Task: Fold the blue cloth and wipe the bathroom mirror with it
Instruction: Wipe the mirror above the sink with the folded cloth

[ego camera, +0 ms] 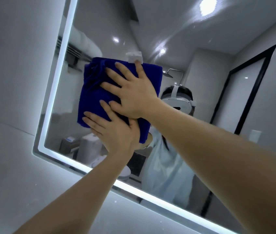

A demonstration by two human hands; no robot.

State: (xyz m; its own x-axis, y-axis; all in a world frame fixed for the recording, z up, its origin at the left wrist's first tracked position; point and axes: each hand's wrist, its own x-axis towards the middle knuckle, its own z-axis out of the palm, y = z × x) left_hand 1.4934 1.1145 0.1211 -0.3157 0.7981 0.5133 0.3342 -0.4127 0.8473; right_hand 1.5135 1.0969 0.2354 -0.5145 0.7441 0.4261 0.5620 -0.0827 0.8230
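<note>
The blue cloth (90,98) is a deep, plush terry folded into a thick, roughly square pad, its layered edges bunched in soft ridges at the upper left and a small white tag (134,56) poking from its top edge. It lies flat against the glossy glass of the bathroom mirror (201,39), a rectangular pane with rounded corners and a glowing white light strip around its rim. Both palms press it there with fingers splayed, the right hand (134,93) overlapping the left hand (113,132) just below.

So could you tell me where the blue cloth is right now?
The blue cloth is pressed flat on the mirror, upper left of centre, under both hands.
</note>
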